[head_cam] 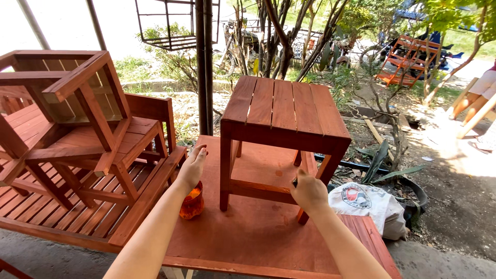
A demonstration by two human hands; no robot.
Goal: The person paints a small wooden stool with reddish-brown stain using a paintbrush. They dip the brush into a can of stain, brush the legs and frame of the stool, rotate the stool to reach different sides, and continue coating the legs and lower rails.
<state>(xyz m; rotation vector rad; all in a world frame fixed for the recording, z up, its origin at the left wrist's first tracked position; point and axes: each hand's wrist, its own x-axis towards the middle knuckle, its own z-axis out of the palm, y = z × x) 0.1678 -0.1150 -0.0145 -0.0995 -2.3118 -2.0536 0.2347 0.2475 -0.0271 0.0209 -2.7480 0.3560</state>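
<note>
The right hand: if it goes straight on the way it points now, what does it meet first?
Probably the lower rail of the small red-brown stool; the right hand is already at it, though depth is unclear.

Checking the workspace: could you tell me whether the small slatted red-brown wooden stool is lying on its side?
No, the red-brown slatted wooden stool stands upright on its legs.

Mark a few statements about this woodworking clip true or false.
1. The reddish-brown slatted wooden stool stands upright on the stained plywood table. True.
2. The right hand is beside the stool's lower rail, holding something small and dark. True.
3. The left hand rests on the stool's top. False: it is beside the stool, above the orange translucent container.
4. The white printed sack lies on the stool. False: it lies right of the table.
5. More stained wooden furniture is stacked at left. True.
</note>
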